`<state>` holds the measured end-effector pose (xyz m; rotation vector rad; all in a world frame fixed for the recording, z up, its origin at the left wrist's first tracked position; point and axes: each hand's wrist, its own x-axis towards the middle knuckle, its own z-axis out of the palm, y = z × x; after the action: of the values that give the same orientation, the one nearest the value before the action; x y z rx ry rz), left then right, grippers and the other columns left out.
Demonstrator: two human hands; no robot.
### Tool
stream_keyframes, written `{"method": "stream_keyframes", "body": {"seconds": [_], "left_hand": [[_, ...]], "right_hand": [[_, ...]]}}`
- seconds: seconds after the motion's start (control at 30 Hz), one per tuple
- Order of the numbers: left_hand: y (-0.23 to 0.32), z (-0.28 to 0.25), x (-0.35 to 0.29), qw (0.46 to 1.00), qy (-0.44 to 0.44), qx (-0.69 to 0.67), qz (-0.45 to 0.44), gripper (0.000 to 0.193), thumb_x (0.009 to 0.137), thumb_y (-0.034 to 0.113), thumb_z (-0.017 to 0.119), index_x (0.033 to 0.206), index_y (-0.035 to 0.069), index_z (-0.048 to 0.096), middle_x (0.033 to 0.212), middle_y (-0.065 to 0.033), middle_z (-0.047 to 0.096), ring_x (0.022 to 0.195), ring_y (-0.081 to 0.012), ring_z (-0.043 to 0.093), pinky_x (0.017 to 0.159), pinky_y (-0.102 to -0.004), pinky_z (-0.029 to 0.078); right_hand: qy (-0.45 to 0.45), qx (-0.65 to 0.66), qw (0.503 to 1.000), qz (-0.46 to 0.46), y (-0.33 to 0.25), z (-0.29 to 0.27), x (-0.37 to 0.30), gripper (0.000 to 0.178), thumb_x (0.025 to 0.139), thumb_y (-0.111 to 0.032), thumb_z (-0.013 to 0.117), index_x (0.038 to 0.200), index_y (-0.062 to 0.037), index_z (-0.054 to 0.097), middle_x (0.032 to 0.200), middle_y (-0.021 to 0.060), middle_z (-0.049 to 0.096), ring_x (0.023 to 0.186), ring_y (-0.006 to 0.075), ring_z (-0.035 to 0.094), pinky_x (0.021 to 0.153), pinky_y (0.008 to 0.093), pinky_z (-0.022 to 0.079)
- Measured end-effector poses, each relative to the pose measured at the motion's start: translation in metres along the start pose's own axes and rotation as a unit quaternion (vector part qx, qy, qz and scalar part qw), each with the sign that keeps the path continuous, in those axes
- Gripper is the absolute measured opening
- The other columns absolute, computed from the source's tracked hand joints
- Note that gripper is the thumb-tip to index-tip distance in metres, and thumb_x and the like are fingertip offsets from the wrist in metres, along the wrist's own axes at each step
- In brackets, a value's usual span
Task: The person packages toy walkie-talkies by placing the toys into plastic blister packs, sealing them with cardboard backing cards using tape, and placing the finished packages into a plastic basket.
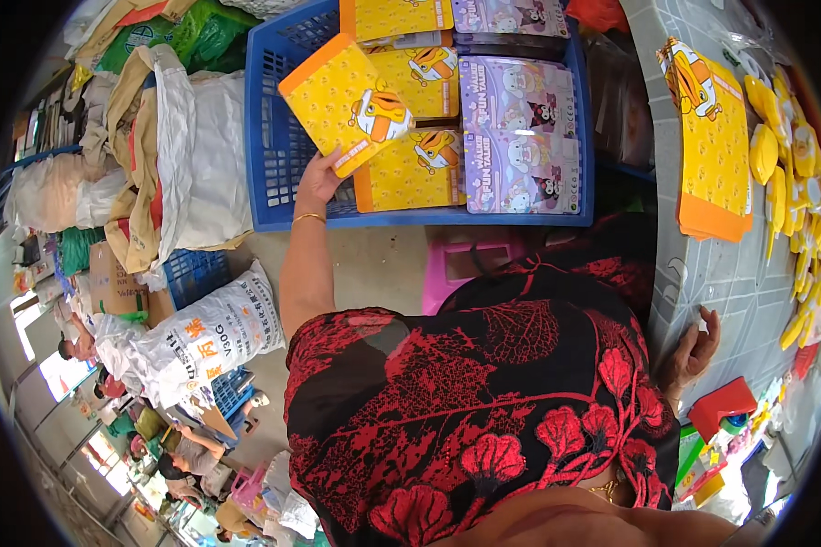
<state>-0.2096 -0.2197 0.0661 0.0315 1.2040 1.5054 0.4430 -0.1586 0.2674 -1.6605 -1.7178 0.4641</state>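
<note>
My left hand (319, 179) is closed on the lower edge of a yellow printed packaging card (342, 100) with an orange border and a cartoon duck. The card is tilted above the left part of a blue plastic basket (401, 220). Beneath and beside it in the basket lie stacks of matching yellow cards (406, 178) and purple cards (520, 173). My right hand (693, 354) rests at the edge of the grey table (702, 283), fingers slightly bent and apart, with nothing visible in it. Beyond it on the table lies a stack of yellow cards (713, 164).
Many yellow plastic pieces (794, 182) are heaped on the table's far right. A red box-like object (722, 408) sits near my right hand. A pink stool (461, 264) stands below the basket. White sacks (210, 337) fill the left, with other people (201, 456) further off.
</note>
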Motion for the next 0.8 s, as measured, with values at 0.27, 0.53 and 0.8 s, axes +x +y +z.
{"method": "stream_keyframes", "body": {"seconds": [0.27,0.53,0.8], "left_hand": [[0.061,0.001,0.021,0.905,0.015,0.425,0.015,0.052,0.079,0.012,0.072,0.123,0.000,0.047,0.109,-0.0106,0.061,0.099,-0.0168,0.059,0.085,-0.0309,0.048],[0.089,0.054,0.046,0.877,0.062,0.472,0.064,0.043,0.076,0.015,0.074,0.114,0.002,0.060,0.100,-0.0085,0.065,0.087,-0.0162,0.062,0.074,-0.0287,0.050],[0.084,0.057,0.130,0.872,0.076,0.476,0.085,0.047,0.071,0.013,0.079,0.112,0.001,0.058,0.099,-0.0103,0.064,0.083,-0.0176,0.064,0.067,-0.0304,0.052]], "right_hand": [[-0.009,-0.023,1.000,-0.009,0.009,0.001,0.003,0.041,0.090,0.000,0.049,0.131,-0.0041,0.045,0.117,0.0042,0.059,0.057,0.0033,0.037,0.052,0.0186,0.032],[-0.005,-0.064,0.998,0.004,0.015,-0.017,-0.002,0.039,0.089,0.001,0.051,0.127,-0.0036,0.048,0.117,0.0046,0.059,0.057,0.0040,0.038,0.051,0.0190,0.032],[0.007,-0.105,0.993,-0.051,0.000,-0.019,-0.002,0.035,0.089,0.001,0.051,0.124,-0.0037,0.051,0.115,0.0036,0.059,0.057,0.0038,0.038,0.051,0.0188,0.032]]}}
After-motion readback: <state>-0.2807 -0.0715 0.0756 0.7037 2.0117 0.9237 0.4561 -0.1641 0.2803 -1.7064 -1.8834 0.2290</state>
